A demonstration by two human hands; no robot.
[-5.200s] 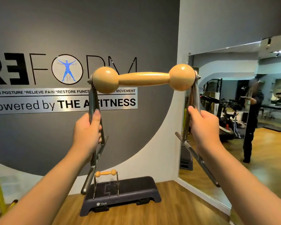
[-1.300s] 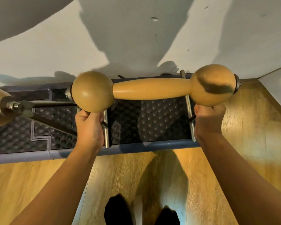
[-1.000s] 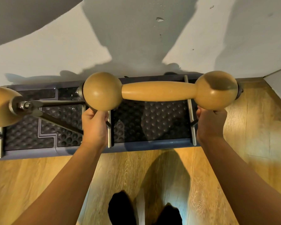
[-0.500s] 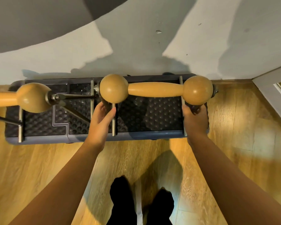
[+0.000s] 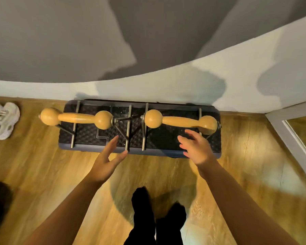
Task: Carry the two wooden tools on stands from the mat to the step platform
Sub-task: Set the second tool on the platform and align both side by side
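Note:
Two wooden tools, each a rod with a ball at both ends on a metal stand, rest side by side on the dark step platform (image 5: 217,138) against the wall. The left wooden tool (image 5: 76,117) overhangs the platform's left end. The right wooden tool (image 5: 180,120) stands near the right end. My left hand (image 5: 107,160) hovers open in front of the platform's near edge, between the two stands. My right hand (image 5: 195,147) is open with fingers spread, just short of the right tool, touching nothing.
A pair of white sneakers (image 5: 1,120) lies on the wooden floor at the far left. A grey and white wall rises right behind the platform. A white mirror frame (image 5: 290,135) runs along the right. My dark-clad feet (image 5: 157,216) stand below.
Both hands have let go of the right tool's stand and pulled back, fingers spread. The tool now stands on the platform. The camera has risen and moved away.

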